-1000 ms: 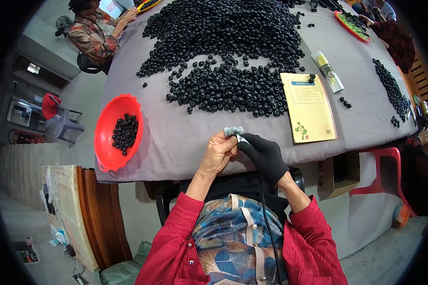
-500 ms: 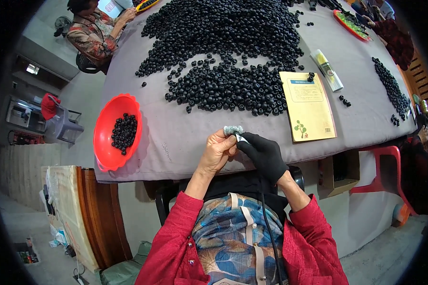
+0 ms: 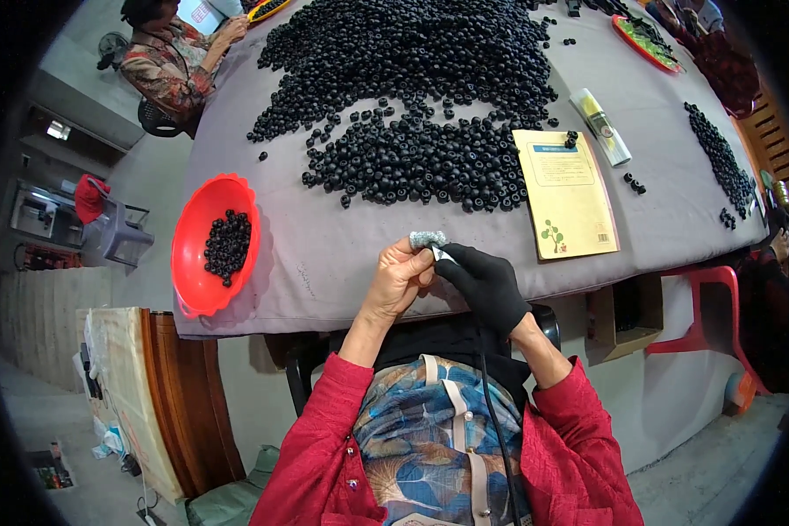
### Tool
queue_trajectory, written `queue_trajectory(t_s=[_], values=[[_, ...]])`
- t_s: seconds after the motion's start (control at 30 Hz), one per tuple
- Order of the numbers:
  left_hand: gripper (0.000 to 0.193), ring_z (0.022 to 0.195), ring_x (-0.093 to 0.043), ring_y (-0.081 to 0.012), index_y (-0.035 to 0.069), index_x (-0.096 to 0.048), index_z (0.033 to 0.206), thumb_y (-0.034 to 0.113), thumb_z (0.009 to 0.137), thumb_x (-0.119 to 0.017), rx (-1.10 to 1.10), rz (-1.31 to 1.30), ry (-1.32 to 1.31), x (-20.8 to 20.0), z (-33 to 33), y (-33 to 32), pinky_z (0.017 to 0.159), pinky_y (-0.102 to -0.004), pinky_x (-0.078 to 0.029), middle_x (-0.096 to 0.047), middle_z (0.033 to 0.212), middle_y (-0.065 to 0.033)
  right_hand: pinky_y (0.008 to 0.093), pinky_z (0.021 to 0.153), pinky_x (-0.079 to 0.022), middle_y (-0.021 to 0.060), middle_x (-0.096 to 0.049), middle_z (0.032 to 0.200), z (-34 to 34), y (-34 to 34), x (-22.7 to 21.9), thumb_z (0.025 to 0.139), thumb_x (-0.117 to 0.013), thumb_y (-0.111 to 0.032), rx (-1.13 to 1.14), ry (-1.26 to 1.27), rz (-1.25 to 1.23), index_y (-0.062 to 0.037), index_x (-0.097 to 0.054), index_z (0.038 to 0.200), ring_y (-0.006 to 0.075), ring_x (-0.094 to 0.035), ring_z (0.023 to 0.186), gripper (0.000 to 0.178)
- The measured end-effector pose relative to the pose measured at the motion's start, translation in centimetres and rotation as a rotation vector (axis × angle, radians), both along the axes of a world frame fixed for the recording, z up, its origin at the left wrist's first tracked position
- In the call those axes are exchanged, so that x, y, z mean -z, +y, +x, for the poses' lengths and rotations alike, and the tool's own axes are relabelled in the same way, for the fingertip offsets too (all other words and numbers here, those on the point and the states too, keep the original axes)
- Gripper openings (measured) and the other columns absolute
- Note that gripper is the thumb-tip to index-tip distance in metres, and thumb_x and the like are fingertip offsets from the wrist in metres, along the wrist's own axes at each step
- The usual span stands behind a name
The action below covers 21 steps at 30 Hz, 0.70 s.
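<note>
My left hand (image 3: 394, 279), bare, is closed in a pinch above the table's near edge. A speckled grey-white wrap (image 3: 427, 238) sits at its fingertips, apparently around a finger. My right hand (image 3: 486, 287) wears a black glove and is closed, its fingertips meeting the left ones. Between the hands shows a small white pointed piece (image 3: 442, 254); whatever else they hold is hidden by the fingers. Beyond them lies a wide heap of small black beads (image 3: 421, 162), each with a hole. To the left, a red scalloped bowl (image 3: 188, 272) holds more black beads.
A yellow booklet (image 3: 572, 237) lies right of my hands, with a capped tube (image 3: 600, 127) behind it. Another bead pile (image 3: 719, 158) is at the far right. A person (image 3: 171, 66) works at the back left. A red plastic chair (image 3: 719, 307) stands at the right.
</note>
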<state>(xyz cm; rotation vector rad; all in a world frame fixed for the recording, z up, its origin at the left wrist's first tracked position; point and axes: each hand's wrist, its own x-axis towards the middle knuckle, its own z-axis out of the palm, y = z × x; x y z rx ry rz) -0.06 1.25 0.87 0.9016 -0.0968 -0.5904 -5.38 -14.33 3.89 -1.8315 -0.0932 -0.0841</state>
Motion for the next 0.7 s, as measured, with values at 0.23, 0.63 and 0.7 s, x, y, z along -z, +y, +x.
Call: queue_trajectory(t_s=[0.23, 0.63, 0.7], values=[[0.012, 0.048, -0.044, -0.0046, 0.005, -0.063, 0.095, 0.013, 0.087, -0.058, -0.014, 0.010, -0.023, -0.2, 0.0, 0.0, 0.041, -0.0180, -0.031, -0.052, 0.060, 0.0024, 0.0281, 0.064, -0.049, 0.0116, -0.066, 0.085, 0.1, 0.0, 0.2, 0.086, -0.059, -0.027, 0.012, 0.040, -0.014, -0.0089, -0.061, 0.111, 0.0180, -0.065, 0.073, 0.031], [0.012, 0.048, -0.044, -0.0043, 0.004, -0.064, 0.095, 0.010, 0.086, -0.059, -0.047, 0.063, -0.084, 0.4, -0.1, 0.1, 0.040, -0.0178, -0.032, -0.052, 0.061, 0.0032, 0.0282, 0.061, -0.048, 0.0116, -0.066, 0.083, 0.1, 0.1, -0.7, 0.086, -0.058, -0.029, 0.011, 0.126, -0.037, -0.0103, -0.061, 0.110, 0.0185, -0.064, 0.067, 0.031], [0.012, 0.048, -0.044, -0.0041, 0.004, -0.064, 0.096, 0.009, 0.086, -0.058, -0.050, 0.089, -0.088, 0.4, -0.1, 0.1, 0.039, -0.0176, -0.032, -0.052, 0.061, 0.0034, 0.0279, 0.060, -0.048, 0.0114, -0.066, 0.081, 0.1, 0.1, -0.6, 0.086, -0.058, -0.029, 0.003, 0.158, -0.045, -0.0104, -0.061, 0.110, 0.0175, -0.063, 0.065, 0.031]])
